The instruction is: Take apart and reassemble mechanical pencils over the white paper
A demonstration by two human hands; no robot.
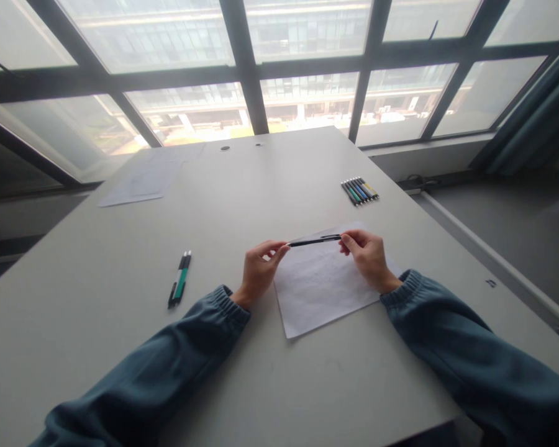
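Note:
A black pen (pixel 313 240) lies level in the air between my two hands, just above a white sheet of paper (pixel 323 292). My left hand (pixel 259 270) pinches its left tip with thumb and fingers. My right hand (pixel 366 256) grips its right end, the clip end. Both wrists rest near the sheet's edges on the grey table (pixel 242 205).
Two pens (pixel 180 279), one with a green barrel, lie side by side left of my left arm. A row of several pens (pixel 359 190) sits at the right, farther back. More paper (pixel 142 180) lies at the far left corner. Large windows stand behind the table.

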